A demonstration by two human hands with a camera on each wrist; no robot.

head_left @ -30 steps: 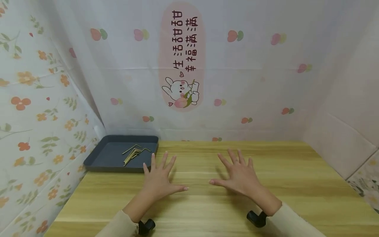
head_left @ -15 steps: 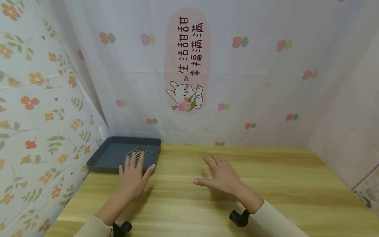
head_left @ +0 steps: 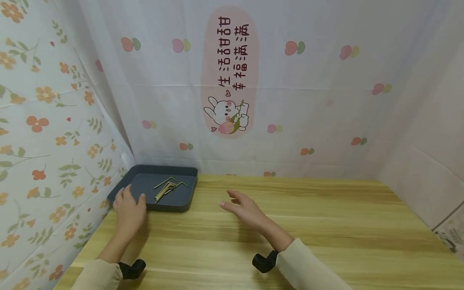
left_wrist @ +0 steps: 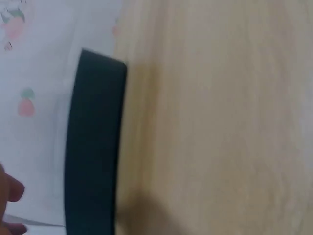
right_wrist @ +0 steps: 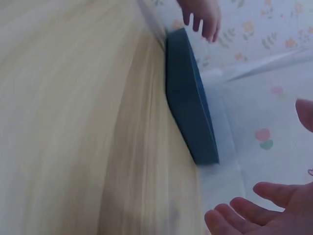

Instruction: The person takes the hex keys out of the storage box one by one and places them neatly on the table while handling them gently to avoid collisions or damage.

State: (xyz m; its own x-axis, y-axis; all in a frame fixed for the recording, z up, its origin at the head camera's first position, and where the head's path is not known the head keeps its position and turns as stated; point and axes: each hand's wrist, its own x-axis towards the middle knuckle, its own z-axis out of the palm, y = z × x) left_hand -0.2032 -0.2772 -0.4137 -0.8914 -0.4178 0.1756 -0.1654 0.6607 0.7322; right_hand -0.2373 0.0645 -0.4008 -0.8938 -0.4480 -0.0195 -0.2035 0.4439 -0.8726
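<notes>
A dark blue-grey rectangular tray (head_left: 139, 184) sits at the back left of the table. Several brass-coloured L-shaped hex keys (head_left: 166, 191) lie in it, mostly bunched together right of centre. At the tray's front left edge is my left hand (head_left: 128, 211), fingers loosely bent over the rim and holding nothing; whether it touches the tray I cannot tell. Above the table, right of the tray, hovers my right hand (head_left: 246, 211), thumb apart from the fingers and nothing between them. In the left wrist view the tray's outer wall (left_wrist: 95, 147) shows beside the fingertips (left_wrist: 14, 190).
The wood-grain table (head_left: 308, 229) stretches to the right and front. A white printed curtain (head_left: 319, 100) hangs behind it, and a floral cloth (head_left: 54, 153) covers the left side. Each wrist carries a black camera mount, such as the right mount (head_left: 264, 262).
My left hand has moved left, across the front of the tray, uncovering the hex keys. My right hand has drifted left too, its spread fingers drawing closer together.
</notes>
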